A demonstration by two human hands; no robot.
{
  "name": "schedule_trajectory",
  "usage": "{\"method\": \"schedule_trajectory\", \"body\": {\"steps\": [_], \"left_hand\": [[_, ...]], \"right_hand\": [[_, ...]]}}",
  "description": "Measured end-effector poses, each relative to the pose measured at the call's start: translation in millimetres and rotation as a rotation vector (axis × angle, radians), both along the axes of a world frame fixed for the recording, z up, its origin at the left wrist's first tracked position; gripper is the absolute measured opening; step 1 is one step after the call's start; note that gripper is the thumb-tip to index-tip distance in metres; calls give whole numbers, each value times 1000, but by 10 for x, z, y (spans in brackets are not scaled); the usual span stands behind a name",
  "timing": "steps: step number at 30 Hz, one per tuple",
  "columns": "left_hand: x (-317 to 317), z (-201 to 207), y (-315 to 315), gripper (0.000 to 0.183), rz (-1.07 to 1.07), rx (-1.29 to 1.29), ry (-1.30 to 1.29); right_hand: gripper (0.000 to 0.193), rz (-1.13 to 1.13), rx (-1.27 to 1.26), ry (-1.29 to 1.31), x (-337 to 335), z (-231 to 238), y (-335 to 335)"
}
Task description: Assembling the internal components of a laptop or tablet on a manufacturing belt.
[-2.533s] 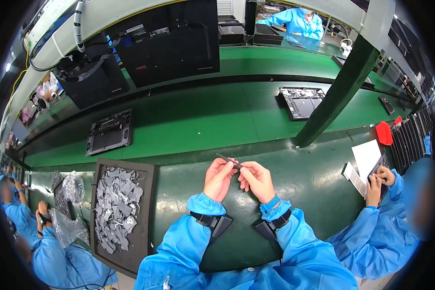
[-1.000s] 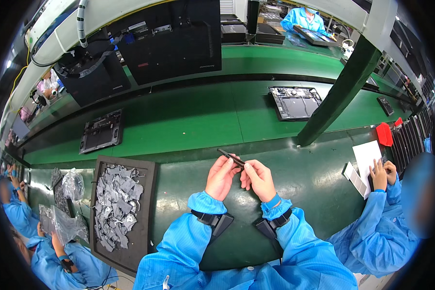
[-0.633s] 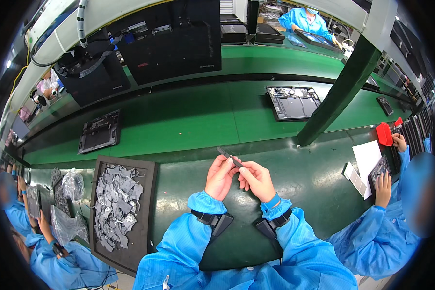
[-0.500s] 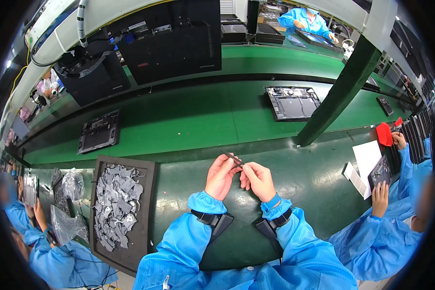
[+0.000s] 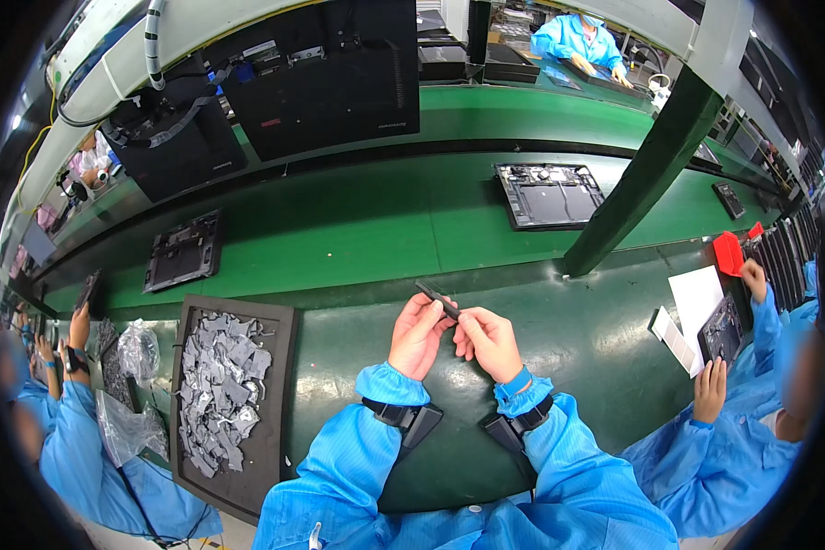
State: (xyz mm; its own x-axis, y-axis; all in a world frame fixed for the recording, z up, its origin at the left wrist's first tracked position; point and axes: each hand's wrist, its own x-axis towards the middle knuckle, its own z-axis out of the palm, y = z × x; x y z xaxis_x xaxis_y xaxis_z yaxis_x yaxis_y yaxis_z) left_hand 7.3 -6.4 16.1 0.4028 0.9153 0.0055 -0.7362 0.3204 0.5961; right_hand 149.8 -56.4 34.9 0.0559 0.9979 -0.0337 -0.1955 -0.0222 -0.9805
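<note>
In front of me, above the green bench, a slim black tool (image 5: 441, 301) slants from upper left to lower right between my two hands; its exact kind is hard to make out. My left hand (image 5: 414, 342) pinches it along the middle, thumb on top. The fingers of my right hand (image 5: 492, 344) close around its lower right end. To the left of my hands lies a black tray (image 5: 287, 367) heaped with torn grey scraps (image 5: 218, 390).
Beyond the bench runs a green conveyor belt (image 5: 339, 243) carrying open laptop-like chassis (image 5: 550, 197) and another chassis (image 5: 183, 252). A dark green post (image 5: 646, 170) rises at right. Co-workers in blue sleeves (image 5: 706, 458) sit on both sides. Clear plastic bags (image 5: 124, 426) lie left.
The black tool has turned in my fingers and shows a broader side; my hands barely moved. Both chassis on the belt shifted slightly left. The left co-worker's hand has risen towards the belt.
</note>
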Motion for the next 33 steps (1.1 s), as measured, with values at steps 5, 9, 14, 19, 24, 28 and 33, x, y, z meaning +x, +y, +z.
{"method": "schedule_trajectory", "body": {"steps": [5,9,14,19,24,28,33], "left_hand": [[-16,50,-2,14,-18,-11,48],[-1,-14,-1,13,3,9,22],[-11,-7,-6,13,8,17,18],[-5,35,-9,15,-13,5,56],[6,2,-5,15,-7,22,31],[5,-11,-10,14,14,-6,29],[17,39,-19,15,3,0,10]], "right_hand": [[25,9,-33,18,15,-9,11],[25,-2,-43,18,-22,46,-4],[24,13,-13,-33,-33,63,-9],[23,6,-27,-2,11,23,-5],[23,28,-33,6,18,26,-1],[22,36,-5,-6,-19,71,-18],[24,18,-13,-27,4,46,-15]]}}
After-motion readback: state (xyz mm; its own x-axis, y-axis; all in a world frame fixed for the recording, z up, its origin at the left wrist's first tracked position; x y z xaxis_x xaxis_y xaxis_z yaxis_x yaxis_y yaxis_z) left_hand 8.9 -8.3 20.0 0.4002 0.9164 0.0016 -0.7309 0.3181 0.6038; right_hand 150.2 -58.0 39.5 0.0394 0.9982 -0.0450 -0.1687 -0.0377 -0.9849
